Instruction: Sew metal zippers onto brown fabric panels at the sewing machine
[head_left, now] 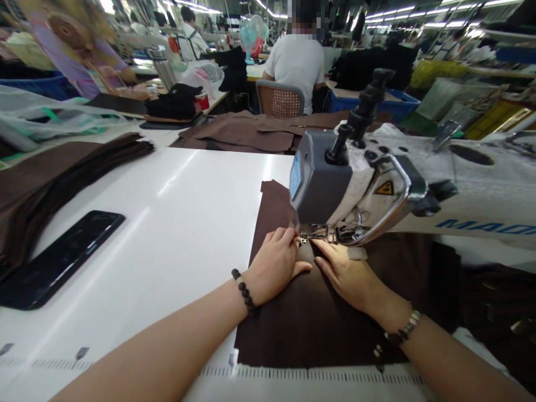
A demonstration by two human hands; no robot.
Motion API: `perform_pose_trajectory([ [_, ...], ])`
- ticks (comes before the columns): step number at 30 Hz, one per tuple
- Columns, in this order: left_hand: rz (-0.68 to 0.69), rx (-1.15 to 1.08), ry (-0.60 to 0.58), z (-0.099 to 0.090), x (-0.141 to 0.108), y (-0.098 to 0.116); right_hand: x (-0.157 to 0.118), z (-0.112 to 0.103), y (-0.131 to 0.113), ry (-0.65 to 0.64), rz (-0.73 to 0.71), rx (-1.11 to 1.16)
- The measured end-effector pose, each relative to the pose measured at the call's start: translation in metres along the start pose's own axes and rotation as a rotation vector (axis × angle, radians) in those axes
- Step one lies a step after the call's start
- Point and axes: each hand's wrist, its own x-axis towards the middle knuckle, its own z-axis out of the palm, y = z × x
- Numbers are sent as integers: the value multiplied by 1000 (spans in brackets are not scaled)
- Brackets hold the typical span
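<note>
Currently | left hand (278, 259): resting on cloth (310, 329), fingers close together, thumb spread | right hand (349, 273): resting on cloth, thumb slightly off forefinger | cloth: on table (188, 223), under machine (322, 173) head | phone (62, 259): well left, near brown stack (54, 184)

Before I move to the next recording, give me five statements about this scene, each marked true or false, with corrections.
1. The left hand and right hand both touch the brown cloth. True.
2. The phone lies on the brown cloth. False: the phone lies on the white table, apart from it.
3. The left wrist wears a beaded bracelet. True.
4. The sewing machine reaches in from the left. False: the sewing machine reaches in from the right.
5. A person in white is ahead, back turned. True.
</note>
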Motion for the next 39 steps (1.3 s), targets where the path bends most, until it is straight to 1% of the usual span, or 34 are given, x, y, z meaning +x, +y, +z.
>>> perform_pose_trajectory([
  [4,5,-9,-8,-2,-2,2,-2,-2,-3,-1,9,21],
  [8,3,-26,-51,-7,-4,2,0,-6,-6,11,-9,41],
  [10,-3,-30,-58,-8,-3,1,-1,-9,-3,20,-12,22],
  [11,0,-30,-56,-9,-3,1,-4,-11,0,35,14,-12],
  [13,7,-26,-51,-8,-2,0,-13,-15,11,94,149,-142],
  [16,15,-10,-45,-7,-2,-1,-34,-20,30,184,437,-387],
  [18,21,0,-37,-6,-2,-2,-47,-20,41,171,555,-456],
  [20,26,6,-32,-5,-2,-3,-55,-19,48,126,605,-435],
  [22,25,6,-27,-5,-2,-3,-57,-17,53,109,609,-388],
  [24,25,-3,-22,-5,-2,-4,-56,-17,55,120,599,-359],
  [30,42,-23,1,-5,-4,-5,-53,-25,62,92,566,-306],
  [33,35,-41,3,-4,-3,-6,-54,-26,70,132,539,-276],
  [36,22,-55,-9,-5,-3,-6,-58,-26,83,178,470,-236],
  [37,18,-56,-13,-6,-3,-5,-58,-28,89,168,448,-218],
  [39,11,-58,-13,-7,-4,-5,-52,-34,96,100,422,-201],
])
